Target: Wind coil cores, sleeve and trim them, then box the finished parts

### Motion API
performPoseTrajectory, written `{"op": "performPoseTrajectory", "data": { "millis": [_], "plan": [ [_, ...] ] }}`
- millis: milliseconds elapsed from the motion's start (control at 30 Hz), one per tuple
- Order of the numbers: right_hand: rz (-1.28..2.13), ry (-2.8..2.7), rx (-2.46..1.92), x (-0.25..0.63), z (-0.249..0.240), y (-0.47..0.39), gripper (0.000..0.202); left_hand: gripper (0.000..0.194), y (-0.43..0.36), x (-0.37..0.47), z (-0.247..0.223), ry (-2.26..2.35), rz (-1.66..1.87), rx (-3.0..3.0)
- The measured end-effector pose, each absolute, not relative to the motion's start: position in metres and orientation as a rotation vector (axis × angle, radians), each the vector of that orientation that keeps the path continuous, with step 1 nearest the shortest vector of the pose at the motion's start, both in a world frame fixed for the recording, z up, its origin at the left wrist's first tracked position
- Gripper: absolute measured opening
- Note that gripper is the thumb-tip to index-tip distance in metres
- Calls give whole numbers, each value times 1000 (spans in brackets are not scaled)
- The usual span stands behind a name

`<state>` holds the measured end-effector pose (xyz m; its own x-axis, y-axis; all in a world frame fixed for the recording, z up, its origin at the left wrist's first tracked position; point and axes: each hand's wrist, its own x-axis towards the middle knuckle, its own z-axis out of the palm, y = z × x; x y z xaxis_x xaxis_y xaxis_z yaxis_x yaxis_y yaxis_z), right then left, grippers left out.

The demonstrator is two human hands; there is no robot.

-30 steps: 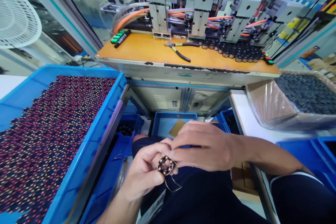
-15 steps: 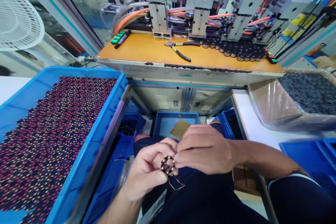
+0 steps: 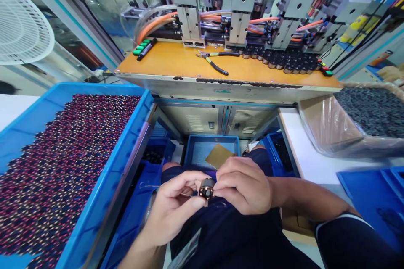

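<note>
A small ring-shaped motor stator (image 3: 207, 188) with copper windings and a grey outer band is held over my lap. My left hand (image 3: 176, 206) is closed on it, thumb at its lower left and fingers behind. The stator tilts so that its open end faces me. My right hand (image 3: 244, 185) is closed in a pinch at the stator's right edge. Whatever lies between those fingertips, perhaps a thin wire, is too small to make out. A thin wire (image 3: 186, 195) sticks out on the left side near my left fingers.
At left, a blue crate (image 3: 147, 96) holds rows of wound parts. Cutting pliers (image 3: 217, 62), marker pens (image 3: 147, 49) and dark cylindrical parts (image 3: 284, 61) lie on the orange bench (image 3: 170, 61) below the machine. A plastic-lined box (image 3: 325, 130) of dark pieces stands right.
The stator has been tipped, so its grey side band now shows. The wire ends that hung below it are no longer seen there. My right hand has shifted slightly.
</note>
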<state>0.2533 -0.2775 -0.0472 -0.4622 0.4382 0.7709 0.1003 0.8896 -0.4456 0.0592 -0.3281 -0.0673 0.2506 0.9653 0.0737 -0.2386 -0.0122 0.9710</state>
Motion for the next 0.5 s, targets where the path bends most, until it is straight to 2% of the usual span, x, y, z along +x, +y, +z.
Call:
{"op": "performPoseTrajectory", "data": {
  "millis": [267, 500],
  "plan": [
    [296, -1995, -570, 252, -51, -285, 9, 36, -334, 66, -73, 780, 1313, 1222],
    [374, -2026, -613, 256, -38, -286, 9, 15, -328, 71, -73, 521, 1462, 1133]
  ]
}}
